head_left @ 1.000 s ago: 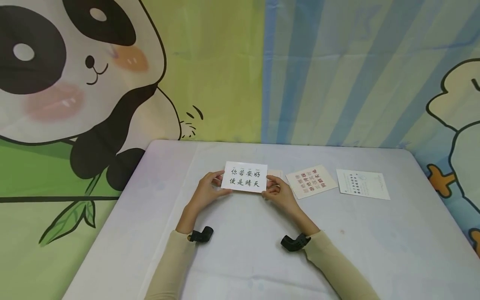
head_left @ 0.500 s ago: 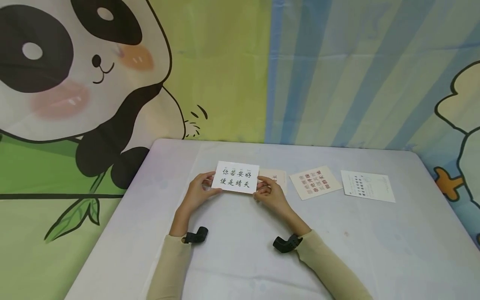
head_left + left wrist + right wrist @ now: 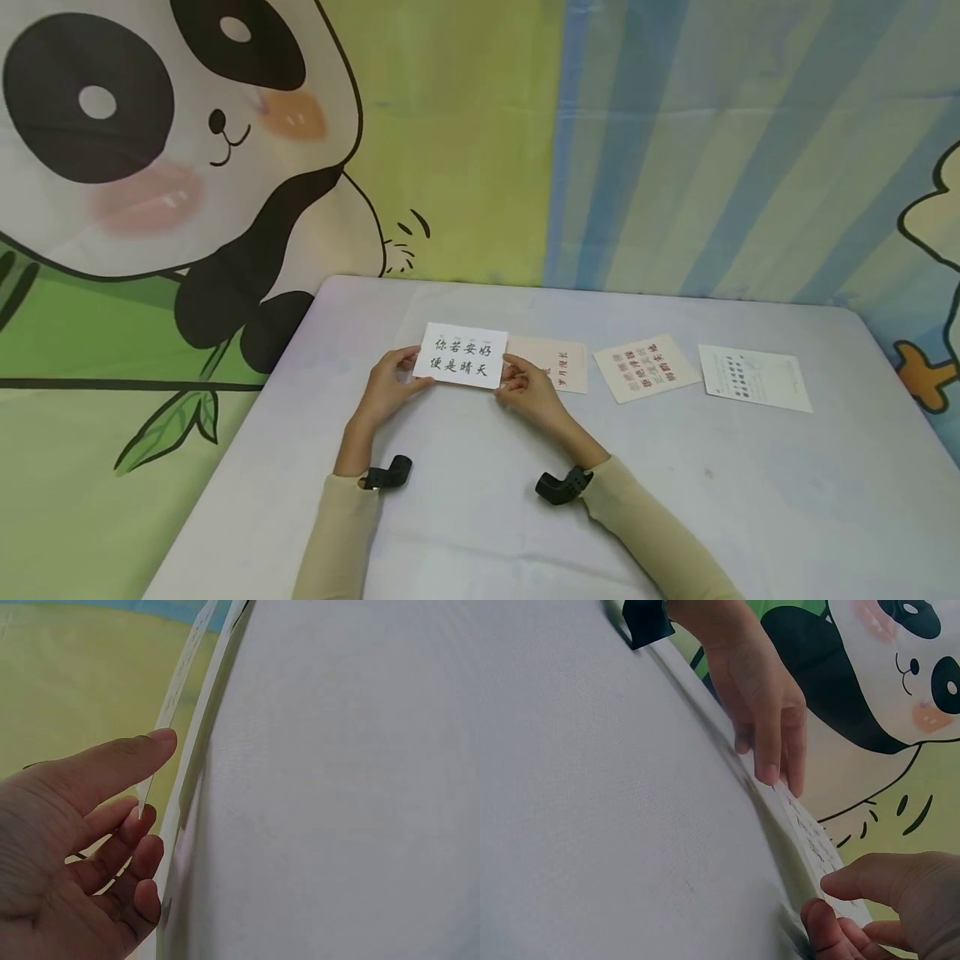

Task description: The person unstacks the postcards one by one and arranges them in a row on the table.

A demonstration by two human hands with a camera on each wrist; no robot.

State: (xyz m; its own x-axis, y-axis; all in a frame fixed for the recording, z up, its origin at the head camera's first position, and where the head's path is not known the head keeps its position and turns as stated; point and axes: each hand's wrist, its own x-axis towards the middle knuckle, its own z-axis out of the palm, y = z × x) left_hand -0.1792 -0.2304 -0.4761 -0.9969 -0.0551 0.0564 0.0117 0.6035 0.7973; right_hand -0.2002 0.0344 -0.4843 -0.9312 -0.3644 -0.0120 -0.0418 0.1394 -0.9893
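Observation:
Between both hands is a white card [image 3: 461, 356] with two rows of black Chinese characters, tilted up toward the head camera. My left hand [image 3: 388, 385] pinches its left edge, thumb in front and fingers behind. The right hand [image 3: 534, 398] pinches the opposite edge the same way. In the left wrist view the card [image 3: 174, 694] appears nearly edge-on under the thumb. Both hands and the card [image 3: 817, 844] show in the right wrist view. Just right of the held card, a pinkish card [image 3: 572, 367] with red characters lies on the table, partly hidden by the right hand and the card.
Farther right on the white-covered table [image 3: 480, 517] lie a cream card [image 3: 647, 369] with red characters, set at an angle, and a white card [image 3: 755, 379] with small dark print. Behind the table hangs a cartoon backdrop [image 3: 465, 142] with a panda.
The hands have carried the white card left across the table, uncovering more of the pinkish card. The head view has also shifted slightly left. Both hands keep their hold.

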